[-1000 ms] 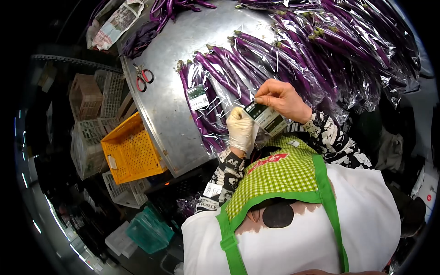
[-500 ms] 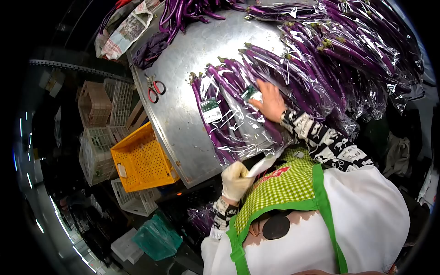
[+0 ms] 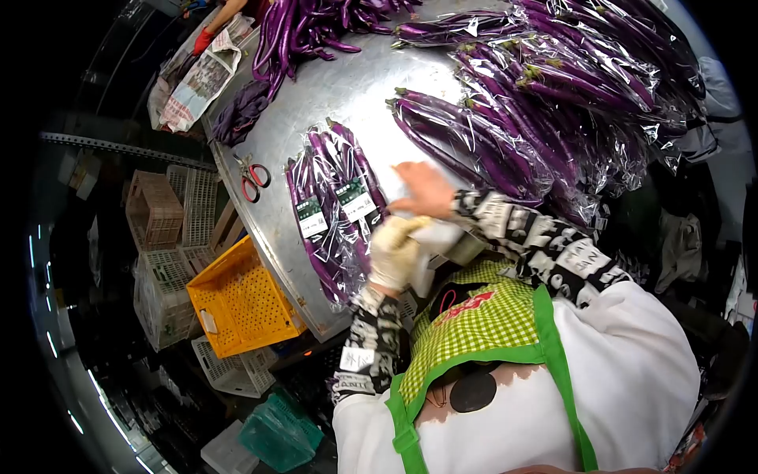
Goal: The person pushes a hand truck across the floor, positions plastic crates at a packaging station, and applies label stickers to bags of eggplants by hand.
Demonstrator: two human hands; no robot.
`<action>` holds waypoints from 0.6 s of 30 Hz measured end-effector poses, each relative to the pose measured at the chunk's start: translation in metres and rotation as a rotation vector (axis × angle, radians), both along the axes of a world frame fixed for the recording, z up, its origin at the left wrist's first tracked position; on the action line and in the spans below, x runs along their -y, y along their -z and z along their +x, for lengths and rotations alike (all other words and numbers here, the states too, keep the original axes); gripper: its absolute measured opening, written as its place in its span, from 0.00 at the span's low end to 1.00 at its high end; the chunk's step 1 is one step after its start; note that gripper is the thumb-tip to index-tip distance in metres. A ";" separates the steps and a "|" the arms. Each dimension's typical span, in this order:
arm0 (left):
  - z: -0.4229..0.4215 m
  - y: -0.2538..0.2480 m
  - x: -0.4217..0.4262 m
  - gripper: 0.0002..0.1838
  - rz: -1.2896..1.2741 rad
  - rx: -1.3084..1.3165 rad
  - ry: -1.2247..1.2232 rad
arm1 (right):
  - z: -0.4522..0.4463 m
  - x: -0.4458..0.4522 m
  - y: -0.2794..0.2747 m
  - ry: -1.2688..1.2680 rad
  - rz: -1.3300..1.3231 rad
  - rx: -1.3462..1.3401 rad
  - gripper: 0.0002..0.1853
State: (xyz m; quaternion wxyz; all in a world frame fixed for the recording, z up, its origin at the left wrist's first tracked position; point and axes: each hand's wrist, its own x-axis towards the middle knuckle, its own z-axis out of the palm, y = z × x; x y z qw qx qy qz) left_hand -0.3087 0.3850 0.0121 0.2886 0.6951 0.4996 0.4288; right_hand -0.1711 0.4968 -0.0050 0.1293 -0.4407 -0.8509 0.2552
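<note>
My left hand [image 3: 393, 253], in a pale glove, is closed on a white label strip [image 3: 425, 272] close to the apron. Just above it, my bare right hand [image 3: 430, 189] is slightly blurred, with thumb and fingers apart and nothing visible between them. Left of my hands, bagged purple eggplants [image 3: 324, 245] lie side by side on the metal table [image 3: 339, 87]. Two green-and-white labels [image 3: 355, 201] show on their clear wrapping. To the right of my hands is a large pile of bagged eggplants [image 3: 529, 126].
Red-handled scissors [image 3: 254, 182] lie near the table's left edge, below a dark purple cloth [image 3: 239, 110]. Loose eggplants [image 3: 296, 31] are heaped at the back. A yellow crate [image 3: 246, 300] stands beside the table. Another person's red-gloved hand [image 3: 203, 41] shows at the top left.
The labelled eggplant bags now lie together farther left. My right hand has left the bag and moved down-left toward my left hand, which has risen. A co-worker's arm has come into view.
</note>
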 end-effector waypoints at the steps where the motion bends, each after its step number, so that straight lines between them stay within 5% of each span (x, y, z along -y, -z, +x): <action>1: -0.009 -0.002 -0.008 0.07 -0.058 0.045 -0.123 | 0.022 -0.006 -0.041 0.148 -0.014 0.232 0.40; 3: -0.047 0.045 -0.012 0.06 -0.254 0.054 -0.258 | 0.078 -0.011 -0.044 0.379 0.296 0.287 0.41; 4: -0.061 0.046 -0.018 0.07 0.103 -0.269 -0.179 | 0.104 -0.012 -0.045 0.483 0.378 0.331 0.42; 7: -0.069 0.050 -0.023 0.13 -0.103 -0.248 -0.369 | 0.151 -0.008 -0.025 0.445 0.383 0.365 0.43; 10: -0.062 0.043 -0.028 0.16 -0.214 -0.072 -0.390 | 0.127 -0.003 -0.028 0.419 0.212 0.432 0.41; 13: -0.006 -0.022 -0.003 0.07 0.150 -0.287 0.051 | 0.117 -0.022 -0.001 0.471 -0.174 0.249 0.40; 15: 0.033 -0.050 0.023 0.10 0.036 0.259 0.297 | 0.112 -0.030 0.019 0.439 -0.410 0.075 0.40; 18: 0.062 -0.043 0.051 0.17 -0.105 0.498 0.461 | 0.098 -0.009 0.028 0.471 -0.379 -0.008 0.39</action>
